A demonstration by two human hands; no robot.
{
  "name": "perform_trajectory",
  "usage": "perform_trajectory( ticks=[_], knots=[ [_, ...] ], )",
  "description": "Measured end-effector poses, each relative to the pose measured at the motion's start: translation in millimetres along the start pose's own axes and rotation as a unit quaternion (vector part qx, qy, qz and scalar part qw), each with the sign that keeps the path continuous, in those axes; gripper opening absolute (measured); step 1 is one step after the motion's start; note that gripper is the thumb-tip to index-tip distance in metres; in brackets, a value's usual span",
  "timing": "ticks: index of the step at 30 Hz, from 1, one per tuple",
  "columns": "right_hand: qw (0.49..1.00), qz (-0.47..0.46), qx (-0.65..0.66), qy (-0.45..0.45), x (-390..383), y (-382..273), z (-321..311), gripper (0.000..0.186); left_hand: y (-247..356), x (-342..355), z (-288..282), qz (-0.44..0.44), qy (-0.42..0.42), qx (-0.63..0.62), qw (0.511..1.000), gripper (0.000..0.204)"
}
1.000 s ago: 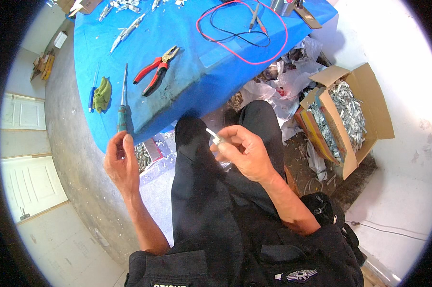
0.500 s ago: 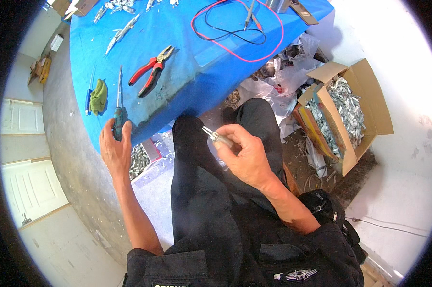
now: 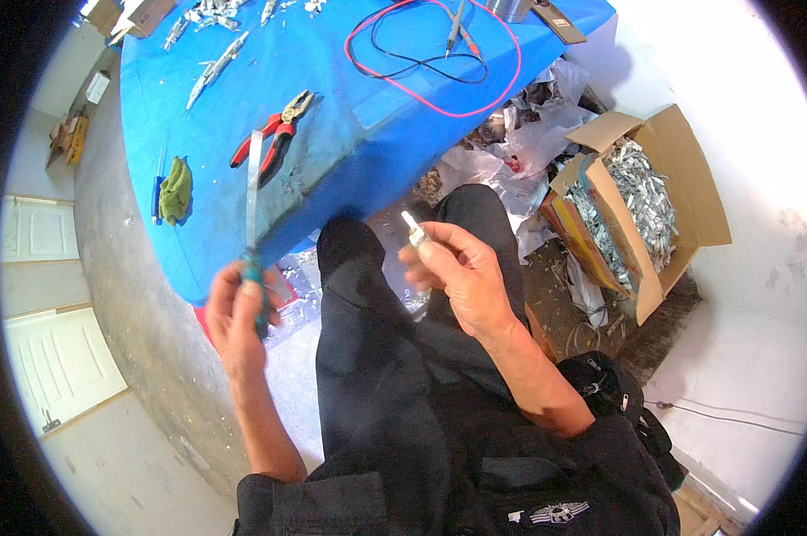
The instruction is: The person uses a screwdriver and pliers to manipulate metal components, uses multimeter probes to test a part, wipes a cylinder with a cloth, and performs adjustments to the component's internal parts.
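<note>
Seated person's left hand (image 3: 235,308), left of centre, has its grip wrapped on a screwdriver (image 3: 252,223), shaft upward. Right hand (image 3: 457,272) pinches a small white part (image 3: 413,228) at centre, presented toward the tool, below the blue bench (image 3: 350,116).

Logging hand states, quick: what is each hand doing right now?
Left hand: closed on a teal-handled screwdriver with a long metal shaft.
Right hand: closed on a small whitish cylindrical part.
</note>
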State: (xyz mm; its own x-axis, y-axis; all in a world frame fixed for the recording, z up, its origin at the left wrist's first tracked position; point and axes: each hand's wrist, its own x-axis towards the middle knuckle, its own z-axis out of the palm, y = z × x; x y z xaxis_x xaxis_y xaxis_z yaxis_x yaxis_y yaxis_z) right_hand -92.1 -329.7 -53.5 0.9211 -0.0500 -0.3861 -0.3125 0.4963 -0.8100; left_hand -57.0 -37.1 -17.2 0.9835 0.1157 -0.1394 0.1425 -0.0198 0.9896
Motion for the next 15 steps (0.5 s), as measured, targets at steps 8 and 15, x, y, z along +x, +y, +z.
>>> perform_trajectory(
  ticks=[8, 15],
  knots=[
    [0.997, -0.001, 0.062, 0.044, 8.4, 2.6, -8.9, 0.025, -29.4, -35.2, 20.4, -0.024, -0.025, 0.061, 0.998, 0.027],
    [0.994, 0.015, 0.101, 0.047, 4.3, 4.9, -9.1, 0.027, -20.9, 74.1, -29.9, 0.141, 0.17, 0.342, 0.914, 0.03]
  ],
)
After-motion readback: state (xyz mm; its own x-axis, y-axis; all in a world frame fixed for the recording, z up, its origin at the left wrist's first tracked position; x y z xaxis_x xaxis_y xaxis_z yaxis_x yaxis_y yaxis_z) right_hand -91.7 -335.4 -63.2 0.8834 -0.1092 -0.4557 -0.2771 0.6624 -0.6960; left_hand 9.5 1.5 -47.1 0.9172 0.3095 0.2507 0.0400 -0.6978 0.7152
